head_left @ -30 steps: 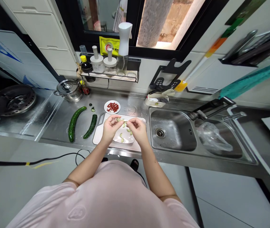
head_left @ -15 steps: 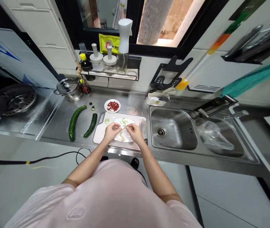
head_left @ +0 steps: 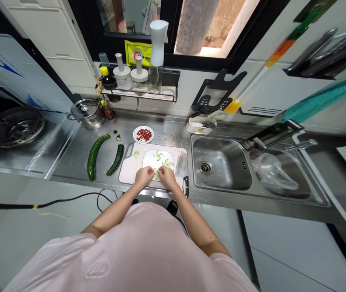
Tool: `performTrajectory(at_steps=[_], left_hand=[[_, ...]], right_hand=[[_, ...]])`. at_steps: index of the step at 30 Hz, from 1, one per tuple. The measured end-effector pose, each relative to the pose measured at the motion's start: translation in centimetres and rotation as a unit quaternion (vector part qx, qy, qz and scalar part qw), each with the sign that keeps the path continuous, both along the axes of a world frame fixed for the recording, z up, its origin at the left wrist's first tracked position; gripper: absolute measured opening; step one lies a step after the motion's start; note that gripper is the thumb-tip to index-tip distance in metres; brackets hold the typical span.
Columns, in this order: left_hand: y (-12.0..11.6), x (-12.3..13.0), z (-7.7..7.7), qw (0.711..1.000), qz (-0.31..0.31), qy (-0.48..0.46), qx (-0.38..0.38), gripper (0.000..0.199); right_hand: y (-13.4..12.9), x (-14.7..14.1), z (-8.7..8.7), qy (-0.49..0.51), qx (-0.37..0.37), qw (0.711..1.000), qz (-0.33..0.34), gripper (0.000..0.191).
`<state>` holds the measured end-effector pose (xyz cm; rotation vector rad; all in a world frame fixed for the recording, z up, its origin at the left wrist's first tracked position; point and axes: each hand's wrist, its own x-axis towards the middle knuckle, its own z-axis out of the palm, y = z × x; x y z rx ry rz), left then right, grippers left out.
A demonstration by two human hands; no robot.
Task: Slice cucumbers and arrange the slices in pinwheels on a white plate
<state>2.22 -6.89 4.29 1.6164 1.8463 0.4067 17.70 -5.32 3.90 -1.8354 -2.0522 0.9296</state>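
Observation:
A white square plate [head_left: 149, 157] lies on the pale cutting board [head_left: 127, 172]. Green cucumber slices form a pinwheel [head_left: 158, 155] at its back and another [head_left: 168, 163] at its right. Over the plate's front edge, my left hand [head_left: 144, 176] and my right hand [head_left: 167, 177] face each other with fingers pinched beside more slices [head_left: 156, 174]. Whatever is between the fingertips is too small to make out. A few cut slices [head_left: 136, 153] rest on the board's left part.
Two whole green cucumbers [head_left: 94, 157] [head_left: 116, 160] lie left of the board. Behind it stands a small plate of red pieces [head_left: 150, 140]. A knife's black handle [head_left: 186, 186] is at the board's right edge, beside the sink [head_left: 221, 162].
Both hands have moved toward the front edge of the plate, uncovering the pinwheel at the right. The whole view has shifted slightly.

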Motion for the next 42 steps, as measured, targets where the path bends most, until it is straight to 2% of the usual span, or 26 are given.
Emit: performTrajectory(at_steps=[6,15,27,33,37,39,42], left_hand=[[0.0,0.6,0.3,0.997,-0.017,0.072,-0.008,0.014],[0.0,0.7,0.3,0.994,-0.031,0.108,0.003,0.016],[-0.1,0.4,0.0,0.993,-0.043,0.11,0.009,0.018],[-0.2,0.0,-0.1,0.994,-0.046,0.081,0.051,0.02],[-1.0,-0.7,-0.4,0.985,-0.115,0.072,0.108,0.028],[-1.4,-0.9,-0.8,0.975,-0.161,0.08,0.134,0.031],[-1.8,-0.9,-1.5,0.962,-0.193,0.094,0.166,0.031]], right_hand=[[-0.1,-0.3,0.0,-0.056,-0.005,0.998,0.014,0.019],[-0.2,-0.4,-0.1,-0.101,-0.001,0.994,0.038,0.018],[-0.4,-0.7,0.3,-0.147,0.022,0.987,0.059,0.016],[-0.5,0.5,0.2,-0.134,0.047,0.99,0.025,0.022],[-0.9,1.5,0.2,-0.126,0.059,0.99,0.003,0.022],[-1.3,1.7,0.2,-0.123,0.063,0.99,0.009,0.021],[-1.6,1.5,0.0,-0.125,0.06,0.99,0.026,0.022]])
